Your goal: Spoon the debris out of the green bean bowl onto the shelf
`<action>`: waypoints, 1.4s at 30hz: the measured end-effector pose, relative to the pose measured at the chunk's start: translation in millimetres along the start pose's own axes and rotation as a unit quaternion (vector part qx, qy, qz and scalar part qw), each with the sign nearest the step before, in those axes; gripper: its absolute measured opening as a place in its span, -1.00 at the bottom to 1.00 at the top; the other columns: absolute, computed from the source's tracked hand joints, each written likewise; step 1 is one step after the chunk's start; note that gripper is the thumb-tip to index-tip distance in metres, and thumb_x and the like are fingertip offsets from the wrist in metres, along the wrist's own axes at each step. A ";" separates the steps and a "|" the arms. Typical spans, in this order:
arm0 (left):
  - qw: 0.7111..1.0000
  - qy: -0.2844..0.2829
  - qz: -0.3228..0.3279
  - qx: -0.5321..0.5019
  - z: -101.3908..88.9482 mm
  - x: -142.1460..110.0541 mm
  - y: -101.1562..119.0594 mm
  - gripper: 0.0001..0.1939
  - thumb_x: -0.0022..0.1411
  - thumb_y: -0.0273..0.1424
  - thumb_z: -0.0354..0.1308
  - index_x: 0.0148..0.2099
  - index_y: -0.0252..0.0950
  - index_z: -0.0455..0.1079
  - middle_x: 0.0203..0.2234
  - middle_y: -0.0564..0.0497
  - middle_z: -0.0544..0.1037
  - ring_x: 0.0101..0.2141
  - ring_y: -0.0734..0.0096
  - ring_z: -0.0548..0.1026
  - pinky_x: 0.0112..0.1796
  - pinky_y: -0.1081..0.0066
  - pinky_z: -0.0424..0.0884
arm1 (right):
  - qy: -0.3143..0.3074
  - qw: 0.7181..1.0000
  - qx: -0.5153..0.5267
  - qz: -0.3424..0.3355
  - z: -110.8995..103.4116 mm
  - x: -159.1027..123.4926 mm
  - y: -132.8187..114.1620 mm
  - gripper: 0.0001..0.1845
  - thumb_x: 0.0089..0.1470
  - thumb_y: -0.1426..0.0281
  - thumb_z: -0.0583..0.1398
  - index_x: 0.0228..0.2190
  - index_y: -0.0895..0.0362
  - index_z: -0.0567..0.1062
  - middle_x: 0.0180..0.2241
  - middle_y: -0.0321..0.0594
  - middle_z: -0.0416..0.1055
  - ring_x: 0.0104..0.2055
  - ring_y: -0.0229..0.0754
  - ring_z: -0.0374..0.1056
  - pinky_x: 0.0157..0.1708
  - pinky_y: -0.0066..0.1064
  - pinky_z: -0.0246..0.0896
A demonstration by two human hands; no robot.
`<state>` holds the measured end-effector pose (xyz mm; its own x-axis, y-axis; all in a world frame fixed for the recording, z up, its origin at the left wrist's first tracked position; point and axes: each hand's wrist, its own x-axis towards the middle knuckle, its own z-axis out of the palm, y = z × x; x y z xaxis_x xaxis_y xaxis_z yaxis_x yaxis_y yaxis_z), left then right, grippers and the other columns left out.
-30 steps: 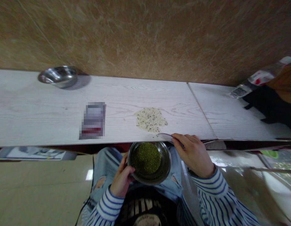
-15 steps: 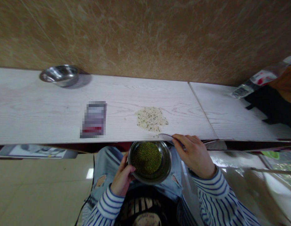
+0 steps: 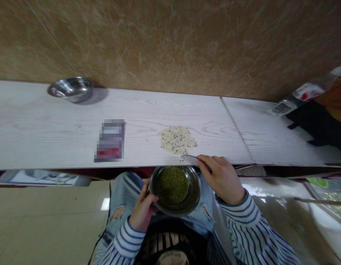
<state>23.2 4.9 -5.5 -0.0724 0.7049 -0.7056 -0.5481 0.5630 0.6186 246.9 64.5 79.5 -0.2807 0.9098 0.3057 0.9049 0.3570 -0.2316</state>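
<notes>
My left hand (image 3: 144, 208) is closed on the left rim of a steel bowl (image 3: 196, 198), its thumb over the edge. Green beans (image 3: 173, 184), small like mung beans, lie in this bowl, held above my lap just below the table edge. Between the fingers of my right hand (image 3: 221, 176) is a thin, silvery metal utensil (image 3: 189, 159); its exact kind is unclear. The utensil's tip is low at the table's front edge, by a few stray dark beans. Just beyond it spreads a flat patch of white grains mixed with green beans (image 3: 178, 140).
A second steel bowl (image 3: 73, 90) stands at the back left by the wall. A pixelated flat rectangular object (image 3: 109, 140) lies left of the grains. At the right are a clear plastic bottle (image 3: 300, 95) and a black item (image 3: 319, 121). The white table (image 3: 143, 110) has a seam.
My right hand and the utensil have moved slightly left along the table edge, and more of the utensil's flat side shows. My left hand and the bowl have barely shifted.
</notes>
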 end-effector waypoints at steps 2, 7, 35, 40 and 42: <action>1.000 0.003 0.003 -0.002 -0.5 0.5 -0.4 -0.27 -0.22 -0.52 0.15 0.10 -0.12 0.31 -0.25 0.04 0.51 -0.38 0.34 0.39 -0.48 0.41 0.32 | 0.013 1.000 0.002 0.002 -0.8 1.1 -0.2 -0.75 0.23 0.37 0.05 -0.20 0.15 0.50 -0.37 -0.16 0.54 -0.35 -0.17 0.42 -0.25 -0.30 0.22; 1.000 -0.002 0.008 0.001 -1.5 1.5 -1.5 -0.29 -0.22 -0.50 0.15 0.09 -0.10 0.31 -0.23 0.04 0.50 -0.38 0.35 0.38 -0.48 0.40 0.33 | 0.018 1.000 0.004 0.006 -4.7 -3.1 5.0 -0.73 0.23 0.35 0.04 -0.20 0.15 0.51 -0.39 -0.16 0.54 -0.35 -0.18 0.43 -0.25 -0.30 0.23; 1.000 -0.010 0.012 0.003 -0.7 -4.3 3.9 -0.26 -0.21 -0.53 0.15 0.13 -0.15 0.30 -0.26 0.03 0.49 -0.42 0.38 0.37 -0.50 0.41 0.35 | -0.023 0.999 0.007 -0.033 0.3 0.3 -8.6 -0.78 0.25 0.36 0.05 -0.19 0.11 0.48 -0.37 -0.23 0.52 -0.32 -0.18 0.40 -0.25 -0.30 0.13; 1.000 -0.004 0.009 0.007 0.8 -7.3 6.8 -0.28 -0.21 -0.54 0.14 0.10 -0.15 0.32 -0.27 0.05 0.48 -0.42 0.39 0.36 -0.53 0.43 0.34 | -0.047 0.997 0.027 -0.058 -4.9 -7.0 -12.9 -0.79 0.25 0.40 0.06 -0.17 0.10 0.46 -0.34 -0.24 0.53 -0.29 -0.21 0.39 -0.22 -0.30 0.09; 1.000 -0.007 0.006 0.005 1.9 -8.5 7.5 -0.29 -0.21 -0.54 0.14 0.10 -0.15 0.32 -0.28 0.06 0.47 -0.42 0.38 0.36 -0.53 0.44 0.34 | -0.038 0.998 0.028 -0.050 -5.3 -10.5 -10.8 -0.80 0.24 0.40 0.06 -0.18 0.11 0.47 -0.34 -0.24 0.52 -0.29 -0.21 0.39 -0.22 -0.31 0.10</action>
<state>21.3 3.9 5.8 -0.0684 0.7177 -0.6929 -0.5383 0.5583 0.6314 241.8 49.9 83.7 -0.3949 0.8815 0.2588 0.8525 0.4566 -0.2543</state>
